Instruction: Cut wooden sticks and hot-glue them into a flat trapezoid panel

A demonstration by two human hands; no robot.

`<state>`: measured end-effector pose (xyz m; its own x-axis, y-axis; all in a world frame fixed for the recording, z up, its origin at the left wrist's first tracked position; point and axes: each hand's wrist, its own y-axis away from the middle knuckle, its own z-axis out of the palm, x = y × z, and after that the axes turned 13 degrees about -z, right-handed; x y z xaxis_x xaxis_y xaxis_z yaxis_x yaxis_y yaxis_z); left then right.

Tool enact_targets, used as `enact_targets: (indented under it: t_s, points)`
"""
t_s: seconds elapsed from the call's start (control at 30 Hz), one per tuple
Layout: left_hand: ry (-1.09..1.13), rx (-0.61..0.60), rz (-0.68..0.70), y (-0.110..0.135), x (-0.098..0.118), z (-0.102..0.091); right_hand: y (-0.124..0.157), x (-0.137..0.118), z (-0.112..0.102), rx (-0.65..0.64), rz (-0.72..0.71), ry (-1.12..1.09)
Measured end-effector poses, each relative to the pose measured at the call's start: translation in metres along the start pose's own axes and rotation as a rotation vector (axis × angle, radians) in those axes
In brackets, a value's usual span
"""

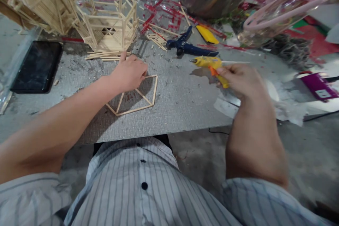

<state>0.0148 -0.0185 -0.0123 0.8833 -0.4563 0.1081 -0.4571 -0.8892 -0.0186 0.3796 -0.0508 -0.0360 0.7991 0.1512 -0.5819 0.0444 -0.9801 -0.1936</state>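
My left hand [129,72] rests with fingers curled on a flat frame of thin wooden sticks [148,95] lying on the grey board [174,113]; it seems to press or pinch a stick at the frame's top edge. My right hand [239,81] grips a yellow glue gun [209,63] with an orange trigger, its nozzle pointing left, held above the board to the right of the frame. A loose bundle of sticks [106,55] lies just beyond my left hand.
A hexagonal stick structure [106,17] and a bigger stick model [37,0] stand at the back left. A black phone [38,65] lies left. A blue tool [188,46], a yellow piece [208,34], red strips, a metal pot [206,0] and a purple box [316,86] lie behind and right.
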Motion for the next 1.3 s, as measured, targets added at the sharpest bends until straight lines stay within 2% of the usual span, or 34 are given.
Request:
enact_targets:
  t_s: [0.03,0.07,0.13,0.27,0.37,0.5,0.6,0.8,1.2,1.3]
  points:
    - [-0.016,0.0,-0.001,0.0,0.001,0.0,0.0,-0.006,0.004,0.125,0.14,-0.129]
    - [-0.03,0.002,0.0,0.0,0.002,0.0,-0.001,-0.014,0.008,0.219,0.21,-0.227]
    - [-0.044,0.013,-0.003,0.0,0.003,0.001,-0.002,-0.032,0.013,0.26,0.228,-0.315]
    - [-0.04,0.066,-0.007,0.0,0.003,0.005,-0.004,-0.063,0.017,0.115,0.28,-0.556]
    - [-0.027,0.077,-0.018,0.0,0.003,0.007,-0.007,-0.074,0.019,-0.05,0.218,-0.696]
    - [-0.038,0.06,-0.031,0.001,0.004,0.006,-0.01,-0.079,0.027,-0.219,0.06,-0.64]
    - [-0.045,0.064,-0.029,0.002,0.005,0.004,-0.008,-0.08,0.033,-0.252,0.0,-0.595]
    - [-0.043,0.048,-0.015,0.002,0.005,0.003,-0.002,-0.072,0.038,-0.237,-0.069,-0.446]
    - [-0.026,0.033,-0.038,0.001,0.006,0.002,0.0,-0.074,0.04,-0.208,-0.053,-0.17]
    - [-0.003,0.066,-0.006,0.0,0.002,0.007,0.0,-0.072,0.04,-0.199,-0.084,-0.125]
